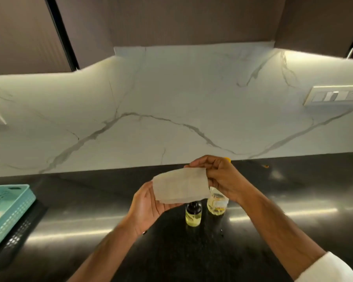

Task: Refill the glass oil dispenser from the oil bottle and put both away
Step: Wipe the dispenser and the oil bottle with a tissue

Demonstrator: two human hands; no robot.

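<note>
Both hands held a thin, limp, pale tissue (180, 187) above the bottles: the left hand (149, 206) pinched its lower corner, the right hand (222, 178) its upper edge. Below, on the glossy black counter (273, 220), the squat glass oil dispenser (193, 215) stood just beside the clear plastic oil bottle (217, 204). A careless downward wipe could probably topple either one, and oily glass would slip.

Warm strip light from under the cabinets (171, 21) washes the marble backsplash (171, 102) bright, while the black bench (192, 257) stays dim with long streaks of glare. The whole frame is soft and slightly blurred; wide-angle distortion bends the edges.
</note>
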